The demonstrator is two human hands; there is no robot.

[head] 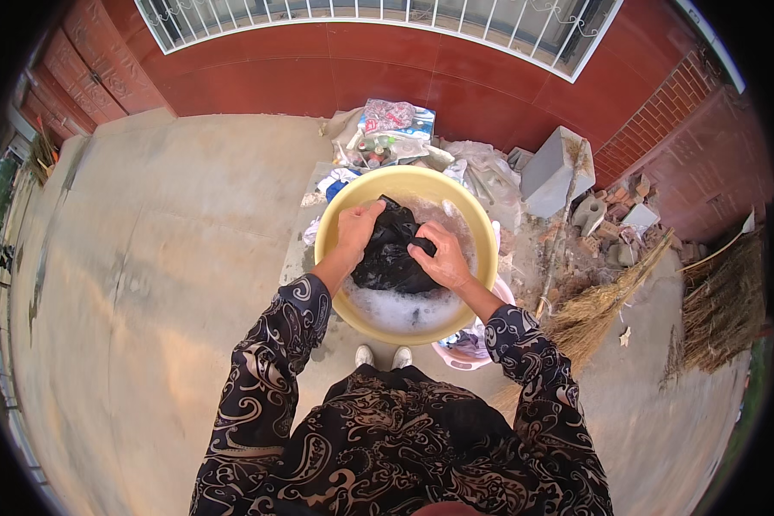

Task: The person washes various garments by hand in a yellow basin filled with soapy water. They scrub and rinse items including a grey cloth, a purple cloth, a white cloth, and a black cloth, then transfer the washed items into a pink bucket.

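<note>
A large yellow basin (324, 222) stands in front of me, holding sudsy water (403, 313) with white foam along the near side. Over the water, a wet black garment (393, 261) hangs bunched between my hands, its lower part down in the suds. My left hand (358, 229) pinches its upper left edge between thumb and fingers. On the other side, my right hand (444, 256) is closed around a gathered fold of the same cloth. What kind of garment it is, I cannot tell.
A pink basin (467, 363) with laundry sits beside the yellow one, partly beneath it. Behind are bagged bottles (377, 151) and a cardboard box (422, 122) by the red wall (251, 84). Rightward lie a grey block (551, 174), broken bricks (609, 229) and straw brooms (587, 316).
</note>
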